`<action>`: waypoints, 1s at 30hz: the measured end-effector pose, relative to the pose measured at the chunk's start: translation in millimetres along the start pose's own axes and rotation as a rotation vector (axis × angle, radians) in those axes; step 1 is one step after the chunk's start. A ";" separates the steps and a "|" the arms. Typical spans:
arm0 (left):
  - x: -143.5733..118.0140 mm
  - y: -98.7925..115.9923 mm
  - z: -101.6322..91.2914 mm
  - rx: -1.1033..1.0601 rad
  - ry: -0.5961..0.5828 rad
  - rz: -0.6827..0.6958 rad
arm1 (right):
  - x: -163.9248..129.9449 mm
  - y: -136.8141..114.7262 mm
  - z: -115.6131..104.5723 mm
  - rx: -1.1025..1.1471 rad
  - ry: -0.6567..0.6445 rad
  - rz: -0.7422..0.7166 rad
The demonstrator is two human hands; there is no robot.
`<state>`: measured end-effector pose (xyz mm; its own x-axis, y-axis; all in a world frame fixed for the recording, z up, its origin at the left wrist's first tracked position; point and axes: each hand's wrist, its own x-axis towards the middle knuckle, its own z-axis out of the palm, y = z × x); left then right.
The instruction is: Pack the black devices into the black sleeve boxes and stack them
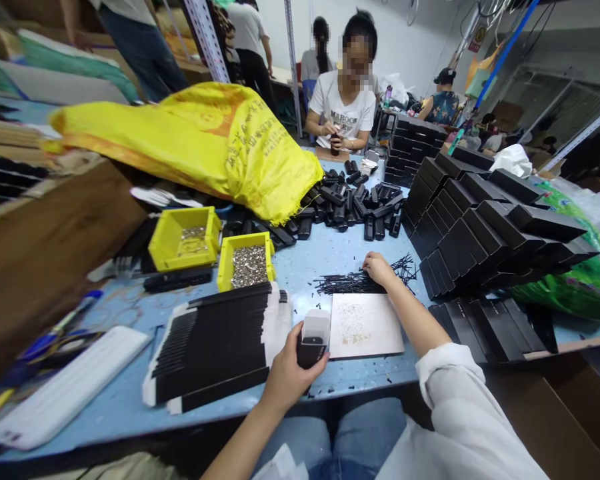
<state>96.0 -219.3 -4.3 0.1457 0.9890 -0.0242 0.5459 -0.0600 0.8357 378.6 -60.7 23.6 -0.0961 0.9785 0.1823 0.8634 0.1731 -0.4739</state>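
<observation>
At lower centre, the left hand [287, 375] grips a small black box [309, 353], its white flap [317, 323] raised. Right of centre, the right hand [379, 270] bends over thin black strips [343, 284]; whether it pinches one, I cannot tell. Beyond, at upper centre, black devices [339, 212] heap the worktop [330, 245] before a co-worker [347, 110].

The co-worker's shirt [350, 105] reads "MAROON", with an unclear line below. Dark print on the sack [200, 143] is illegible.
</observation>
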 end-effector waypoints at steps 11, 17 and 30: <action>0.8 -5.5 4.0 0.006 -0.127 0.022 | -136.6 -108.8 38.9 0.610 0.180 -0.062; 2.6 -23.2 11.9 0.002 -0.098 0.197 | -140.9 -112.9 57.6 0.811 0.086 0.091; 12.0 -2.7 5.7 -0.140 -0.226 -0.024 | -142.6 -113.2 74.0 0.969 -0.071 -0.079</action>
<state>101.0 -208.1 -10.0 0.3230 0.9339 -0.1535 0.4344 -0.0022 0.9007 257.9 -211.5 -12.5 -0.1938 0.9590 0.2067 0.0744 0.2245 -0.9716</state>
